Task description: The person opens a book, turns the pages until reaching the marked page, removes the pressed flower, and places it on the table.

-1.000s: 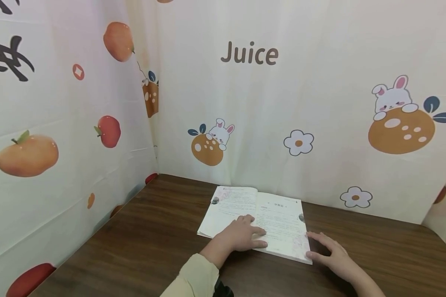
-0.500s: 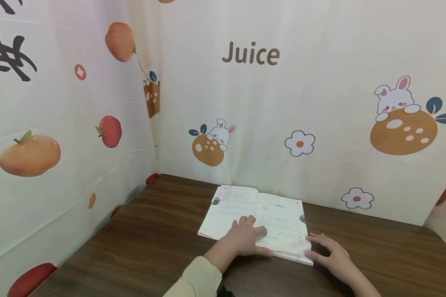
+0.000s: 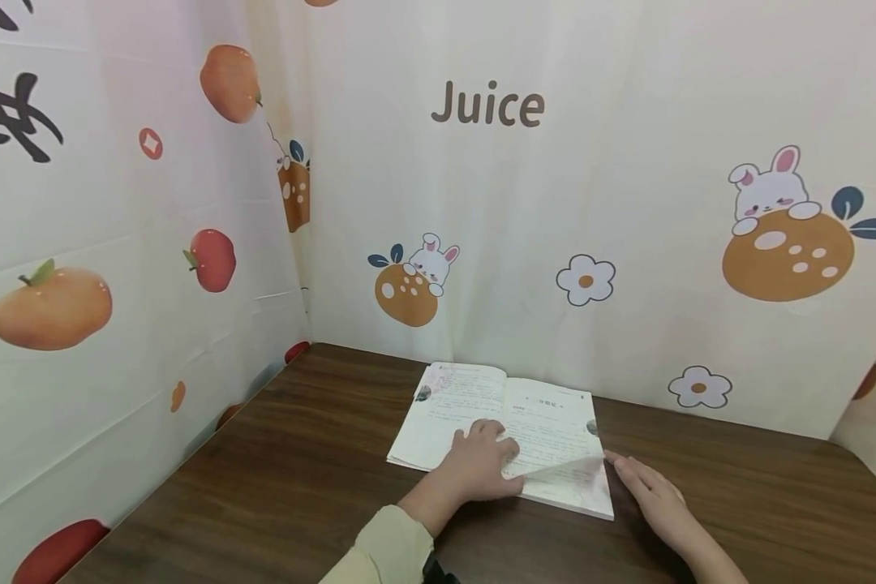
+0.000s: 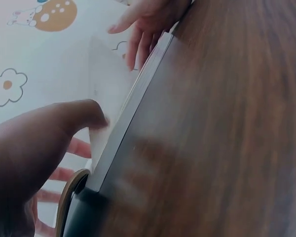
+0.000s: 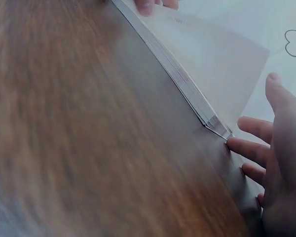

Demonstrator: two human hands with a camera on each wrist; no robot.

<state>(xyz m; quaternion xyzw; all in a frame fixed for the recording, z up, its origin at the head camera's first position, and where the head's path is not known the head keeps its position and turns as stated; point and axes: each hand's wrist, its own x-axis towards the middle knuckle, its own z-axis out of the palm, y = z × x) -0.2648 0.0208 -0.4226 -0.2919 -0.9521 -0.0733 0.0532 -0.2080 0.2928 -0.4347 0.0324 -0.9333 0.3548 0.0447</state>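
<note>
An open book (image 3: 453, 405) with printed pages lies on the table, and the lower part of its right page (image 3: 565, 469) is lifted off the pages beneath. My left hand (image 3: 476, 464) rests across the book near the spine, fingers spread and a little bent. In the left wrist view, its thumb (image 4: 86, 112) touches the raised page at the near edge. My right hand (image 3: 653, 496) is at the book's right edge, its fingers fairly straight. The right wrist view shows its fingertips (image 5: 234, 143) by the book's corner, with the thumb apart from the lifted page.
The dark brown wooden table (image 3: 277, 478) extends around the book on both sides. A white curtain (image 3: 511, 203) printed with fruit, rabbits and flowers hangs behind it, and another printed sheet (image 3: 131, 268) hangs along the left side.
My left thumb first slid right along the near edge, then back left, and the right page's lower part has risen. The right hand's fingers have straightened and drawn together.
</note>
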